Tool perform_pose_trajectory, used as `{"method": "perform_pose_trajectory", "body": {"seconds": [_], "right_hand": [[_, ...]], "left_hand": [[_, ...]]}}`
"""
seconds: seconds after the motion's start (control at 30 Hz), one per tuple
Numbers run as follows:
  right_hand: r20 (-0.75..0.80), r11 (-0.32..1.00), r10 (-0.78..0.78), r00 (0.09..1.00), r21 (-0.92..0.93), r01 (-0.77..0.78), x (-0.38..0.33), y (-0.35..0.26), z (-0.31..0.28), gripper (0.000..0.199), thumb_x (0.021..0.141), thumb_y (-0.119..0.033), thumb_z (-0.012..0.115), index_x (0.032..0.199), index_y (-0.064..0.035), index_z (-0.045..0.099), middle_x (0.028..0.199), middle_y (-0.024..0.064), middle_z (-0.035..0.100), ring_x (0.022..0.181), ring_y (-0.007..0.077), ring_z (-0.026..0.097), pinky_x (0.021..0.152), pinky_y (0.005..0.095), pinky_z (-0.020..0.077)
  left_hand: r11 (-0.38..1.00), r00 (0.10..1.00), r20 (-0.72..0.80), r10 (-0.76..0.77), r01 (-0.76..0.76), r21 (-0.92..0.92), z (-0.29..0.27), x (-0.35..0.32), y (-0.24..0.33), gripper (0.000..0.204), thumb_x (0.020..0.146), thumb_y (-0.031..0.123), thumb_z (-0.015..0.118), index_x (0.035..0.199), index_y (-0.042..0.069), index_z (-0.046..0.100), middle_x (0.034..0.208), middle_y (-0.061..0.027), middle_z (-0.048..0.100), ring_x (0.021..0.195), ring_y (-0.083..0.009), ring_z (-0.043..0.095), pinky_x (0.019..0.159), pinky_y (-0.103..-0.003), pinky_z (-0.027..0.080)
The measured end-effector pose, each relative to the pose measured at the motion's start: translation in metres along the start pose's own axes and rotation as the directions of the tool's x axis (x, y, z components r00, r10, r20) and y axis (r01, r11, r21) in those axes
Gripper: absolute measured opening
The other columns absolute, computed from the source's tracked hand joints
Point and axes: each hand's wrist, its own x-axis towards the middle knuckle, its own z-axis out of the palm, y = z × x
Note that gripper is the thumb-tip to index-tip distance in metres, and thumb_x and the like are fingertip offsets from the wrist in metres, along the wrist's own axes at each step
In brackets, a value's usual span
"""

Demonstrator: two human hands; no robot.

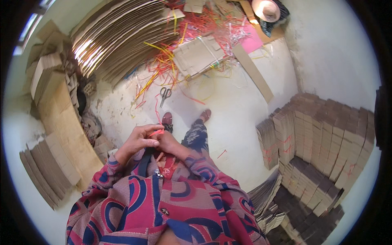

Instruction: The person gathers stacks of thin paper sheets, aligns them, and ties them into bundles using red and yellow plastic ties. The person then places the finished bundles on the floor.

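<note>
Both of my hands are together in front of my waist. A thin pinkish-red plastic strap (pixel 157 132) runs between them, and its loose end sticks out toward the floor beyond. My left hand (pixel 140 140) pinches the strap, with the thumb pointing at the other hand. Closed around the strap close beside it is my right hand (pixel 166 142), its fingertips partly hidden. Past my feet, a pair of dark-handled scissors (pixel 165 96) lies on the floor.
A flat cardboard bundle (pixel 200 57) lies among tangled red and yellow straps (pixel 165 67). Cardboard sheets (pixel 126 36) lean at the far left; a wooden board (pixel 67 122) stands nearer. Tied cardboard stacks (pixel 318 139) fill the right. A hat (pixel 266 10) sits far right.
</note>
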Motion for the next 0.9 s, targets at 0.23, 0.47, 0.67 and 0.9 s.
{"method": "perform_pose_trajectory", "body": {"seconds": [0.23, 0.47, 0.67, 0.9], "right_hand": [[-0.357, 0.982, -0.100, 0.929, 0.113, 0.149, -0.019, 0.025, 0.001, 0.017, 0.076, -0.015, 0.060, 0.090, -0.0049, 0.063, 0.080, 0.0170, 0.062, 0.074, 0.0263, 0.063, 0.069, 0.0334, 0.0471], [-0.546, 0.971, -0.189, 0.816, 0.019, 0.238, -0.048, 0.040, -0.025, 0.039, 0.069, -0.021, 0.069, 0.101, -0.0016, 0.058, 0.088, 0.0151, 0.063, 0.083, 0.0288, 0.061, 0.076, 0.0346, 0.0464], [-0.409, 0.994, -0.035, 0.912, 0.083, 0.076, -0.062, 0.068, -0.054, 0.046, 0.072, -0.011, 0.068, 0.114, 0.0004, 0.052, 0.094, 0.0153, 0.060, 0.079, 0.0219, 0.061, 0.070, 0.0307, 0.0481], [-0.566, 0.803, -0.294, 0.770, 0.290, 0.520, -0.147, 0.035, -0.132, 0.054, 0.074, -0.005, 0.062, 0.125, -0.0036, 0.045, 0.101, 0.0087, 0.057, 0.086, 0.0169, 0.058, 0.078, 0.0286, 0.0462]], "left_hand": [[0.971, 0.999, 0.045, -0.022, 0.010, 0.238, 0.014, 0.035, 0.001, 0.019, 0.083, 0.017, 0.058, 0.074, 0.000, 0.061, 0.060, 0.0021, 0.052, 0.053, -0.0042, 0.044, 0.047, -0.020, 0.031], [0.939, 1.000, 0.019, -0.015, 0.008, 0.342, 0.029, 0.055, 0.025, 0.020, 0.083, 0.018, 0.056, 0.073, 0.001, 0.061, 0.054, 0.0024, 0.050, 0.046, -0.0026, 0.037, 0.043, -0.019, 0.026], [0.863, 0.983, 0.063, -0.170, 0.118, 0.491, 0.044, 0.070, 0.022, 0.010, 0.080, 0.011, 0.059, 0.081, 0.002, 0.064, 0.060, 0.0027, 0.055, 0.053, -0.0032, 0.045, 0.047, -0.018, 0.032], [0.945, 0.922, 0.360, -0.146, 0.022, 0.328, 0.171, 0.123, 0.060, 0.016, 0.083, 0.014, 0.058, 0.077, -0.001, 0.060, 0.064, 0.0000, 0.054, 0.058, -0.0076, 0.047, 0.053, -0.022, 0.037]]}}
